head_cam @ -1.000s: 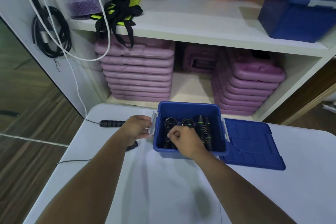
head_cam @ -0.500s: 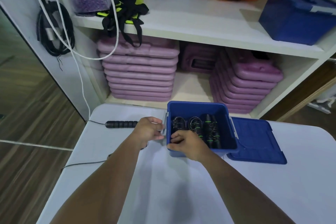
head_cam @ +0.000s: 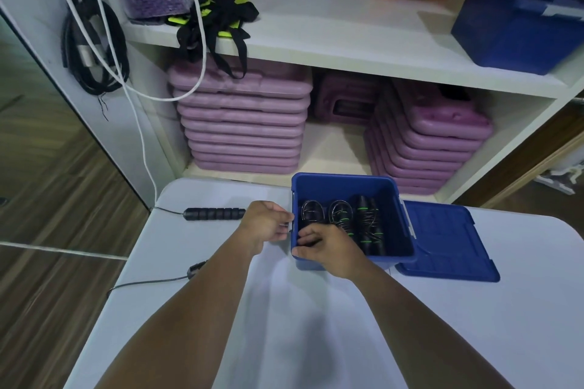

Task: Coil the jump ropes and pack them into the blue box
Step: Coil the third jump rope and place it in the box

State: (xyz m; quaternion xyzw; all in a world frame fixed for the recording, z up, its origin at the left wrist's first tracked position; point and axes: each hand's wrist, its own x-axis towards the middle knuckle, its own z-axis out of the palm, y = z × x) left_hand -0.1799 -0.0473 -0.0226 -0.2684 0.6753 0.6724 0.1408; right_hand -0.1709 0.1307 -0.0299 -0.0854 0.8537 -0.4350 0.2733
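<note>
head cam | faces forward-down | close over table [head_cam: 316, 341] | shelf [head_cam: 347, 41] beyond

Upper half of the frame now: a tall white shelf unit [head_cam: 347, 50], its lower bay stacked with lilac moulded plastic cases [head_cam: 243, 123] (two piles). Brown wood-plank floor [head_cam: 47, 183] runs down the left; a pale white tabletop [head_cam: 316, 341] fills the bottom.

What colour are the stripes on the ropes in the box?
Bright green, on black ropes; head view.
</note>
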